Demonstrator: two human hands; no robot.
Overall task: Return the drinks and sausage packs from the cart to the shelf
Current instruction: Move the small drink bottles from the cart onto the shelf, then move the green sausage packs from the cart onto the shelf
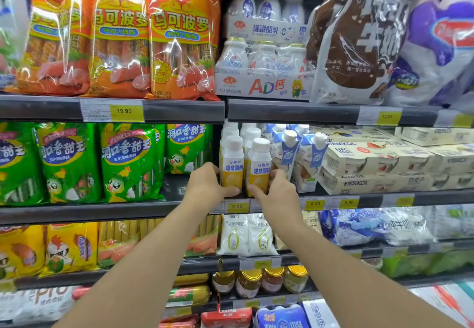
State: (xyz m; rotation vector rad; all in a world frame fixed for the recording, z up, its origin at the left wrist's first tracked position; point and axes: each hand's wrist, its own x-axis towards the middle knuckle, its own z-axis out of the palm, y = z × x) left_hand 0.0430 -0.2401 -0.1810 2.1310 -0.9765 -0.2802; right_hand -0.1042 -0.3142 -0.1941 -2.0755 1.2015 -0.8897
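Hands were seen at the middle shelf (359, 198) front edge: left hand (205, 182) was curled round one white-capped yellow-and-white drink bottle (231, 164), right hand (278, 191) round its upright twin (259, 167); green sausage packs (128, 163) were stood leftward.

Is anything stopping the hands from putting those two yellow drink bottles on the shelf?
Nothing visible. The left hand and right hand each hold a yellow drink bottle already at the shelf front, more bottles standing behind.
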